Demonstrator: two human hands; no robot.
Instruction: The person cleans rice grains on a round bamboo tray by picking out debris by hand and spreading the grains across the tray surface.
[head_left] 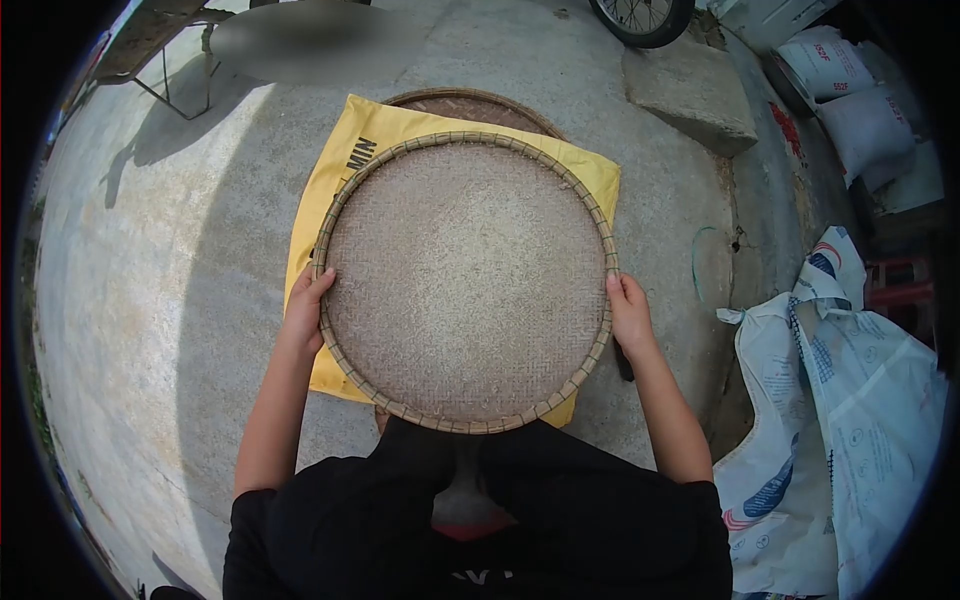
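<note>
A round woven bamboo winnowing tray (pixel 375 330) is held level in front of me, its rim bound at intervals. Pale grains (pixel 490 255), rice-like in look, lie scattered over its weave, thickest around the middle and upper right. My left hand (pixel 305 308) grips the rim at the left, thumb on top. Opposite it, my right hand (pixel 630 312) is closed on the right rim, with the fingers mostly hidden below. Beneath the tray a yellow sack (pixel 330 190) with dark lettering is spread out. Behind, a second woven tray (pixel 480 103) shows partly under the sack.
White printed sacks (pixel 870 420) stand close on my right, and more full sacks (pixel 865 120) are stacked farther back. A concrete block (pixel 690 95) and a wheel (pixel 643 15) are ahead to the right. A metal-legged object (pixel 150 50) stands at the far left on the concrete floor (pixel 240 250).
</note>
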